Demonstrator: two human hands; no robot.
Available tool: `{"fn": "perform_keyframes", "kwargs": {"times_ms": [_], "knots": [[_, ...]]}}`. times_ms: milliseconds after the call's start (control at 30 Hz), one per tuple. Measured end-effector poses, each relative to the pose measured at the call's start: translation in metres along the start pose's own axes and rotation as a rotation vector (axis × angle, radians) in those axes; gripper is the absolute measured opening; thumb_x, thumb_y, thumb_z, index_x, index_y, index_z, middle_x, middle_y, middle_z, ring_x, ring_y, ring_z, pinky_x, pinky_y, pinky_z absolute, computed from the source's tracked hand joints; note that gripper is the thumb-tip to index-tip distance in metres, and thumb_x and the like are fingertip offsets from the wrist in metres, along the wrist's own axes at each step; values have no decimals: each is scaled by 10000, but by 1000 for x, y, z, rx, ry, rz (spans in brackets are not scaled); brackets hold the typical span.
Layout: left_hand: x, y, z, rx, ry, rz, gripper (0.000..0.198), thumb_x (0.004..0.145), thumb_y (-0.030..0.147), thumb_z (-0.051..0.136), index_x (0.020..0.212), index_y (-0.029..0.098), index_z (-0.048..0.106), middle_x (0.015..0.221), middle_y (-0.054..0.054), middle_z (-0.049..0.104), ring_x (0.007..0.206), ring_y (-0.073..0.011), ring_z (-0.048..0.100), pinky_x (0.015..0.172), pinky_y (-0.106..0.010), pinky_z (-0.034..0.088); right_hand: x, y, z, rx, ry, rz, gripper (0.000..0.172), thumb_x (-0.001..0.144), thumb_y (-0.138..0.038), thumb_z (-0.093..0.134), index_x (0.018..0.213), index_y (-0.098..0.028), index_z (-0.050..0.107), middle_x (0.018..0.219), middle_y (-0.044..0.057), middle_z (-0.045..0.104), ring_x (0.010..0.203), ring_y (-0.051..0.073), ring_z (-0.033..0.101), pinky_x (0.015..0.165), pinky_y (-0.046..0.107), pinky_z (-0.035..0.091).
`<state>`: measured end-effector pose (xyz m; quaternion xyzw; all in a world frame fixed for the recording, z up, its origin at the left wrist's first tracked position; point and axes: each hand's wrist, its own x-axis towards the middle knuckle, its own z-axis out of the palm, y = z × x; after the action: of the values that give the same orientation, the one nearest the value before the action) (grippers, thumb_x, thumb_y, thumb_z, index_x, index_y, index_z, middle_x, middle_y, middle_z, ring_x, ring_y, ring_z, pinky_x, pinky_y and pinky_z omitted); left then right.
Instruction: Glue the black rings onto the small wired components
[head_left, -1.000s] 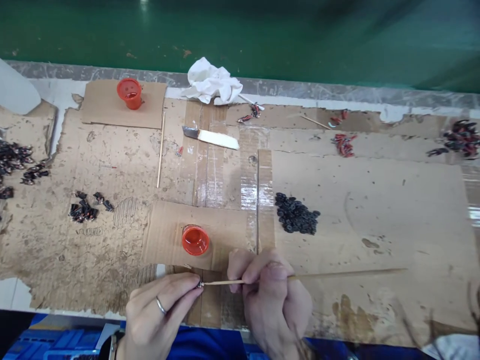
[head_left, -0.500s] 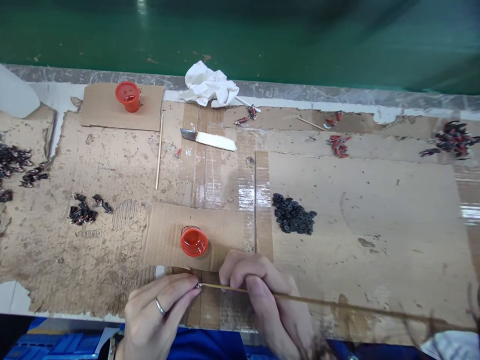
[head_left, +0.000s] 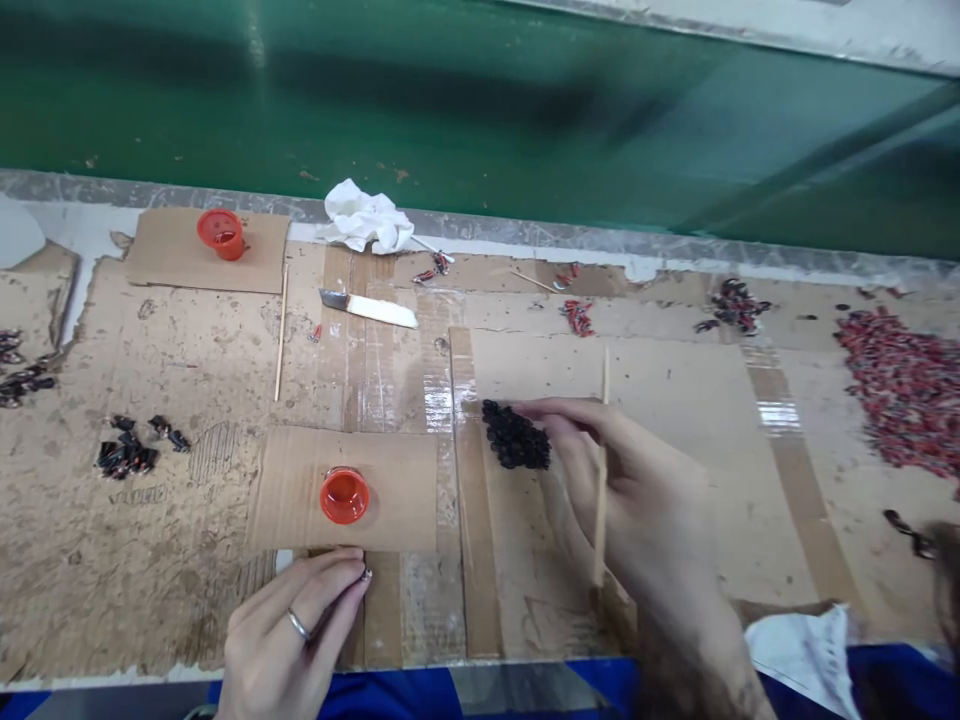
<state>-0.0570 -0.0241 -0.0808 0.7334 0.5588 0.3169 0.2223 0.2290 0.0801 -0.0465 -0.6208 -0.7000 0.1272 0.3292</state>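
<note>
My left hand (head_left: 296, 632), with a ring on one finger, pinches a tiny dark part with a shiny tip (head_left: 366, 574) near the front edge. My right hand (head_left: 645, 500) has a thin wooden stick (head_left: 601, 470) tucked across its fingers, standing nearly upright in the view. Its thumb and index fingertip touch the right side of a pile of small black rings (head_left: 514, 437). Whether a ring is between those fingertips I cannot tell. A red cup (head_left: 344, 495) with liquid stands on a cardboard piece just beyond my left hand.
Another red cup (head_left: 222, 235) stands at the back left. A white-handled knife (head_left: 371, 308), crumpled tissue (head_left: 367, 217) and second stick (head_left: 281, 335) lie behind. Small black parts (head_left: 127, 452) sit left; a big heap of red parts (head_left: 904, 390) lies far right.
My right hand has drawn the stick away from the part in my left hand and moved right and forward to the black rings. The view has shifted right. My left hand keeps its pinch.
</note>
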Motion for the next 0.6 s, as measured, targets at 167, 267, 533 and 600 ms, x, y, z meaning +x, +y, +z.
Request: {"fn": "perform_keyframes", "kwargs": {"times_ms": [167, 267, 533, 600], "knots": [[1, 2, 11, -68, 99, -9, 193, 1026, 239, 625, 1151, 280, 766, 998, 20, 897, 804, -162, 863, 841, -209, 709, 10, 2, 5, -167, -91, -290, 164, 1040, -137, 624, 974, -277, 678, 882, 15, 764, 831, 228, 717, 713, 368, 577], [6, 1, 11, -89, 113, -5, 169, 1034, 264, 623, 1108, 272, 775, 962, 24, 897, 777, -150, 860, 833, -183, 697, 6, 2, 6, -219, -130, -317, 137, 1061, -170, 608, 956, -248, 648, 872, 16, 742, 830, 213, 694, 728, 355, 564], [12, -1, 6, -113, 162, 52, 328, 1098, 299, 475, 1023, 256, 792, 877, 17, 894, 738, -139, 855, 807, -154, 688, 14, -8, 12, -324, -117, -396, 142, 1064, -120, 577, 970, -222, 605, 825, 27, 695, 789, 207, 657, 694, 325, 545], [8, -4, 8, -102, 176, 67, 322, 1088, 287, 481, 1077, 288, 802, 924, 29, 898, 758, -152, 859, 811, -183, 704, 15, -9, 14, -361, -120, -421, 145, 1065, -100, 561, 979, -208, 607, 811, 30, 678, 776, 206, 640, 705, 322, 546]]}}
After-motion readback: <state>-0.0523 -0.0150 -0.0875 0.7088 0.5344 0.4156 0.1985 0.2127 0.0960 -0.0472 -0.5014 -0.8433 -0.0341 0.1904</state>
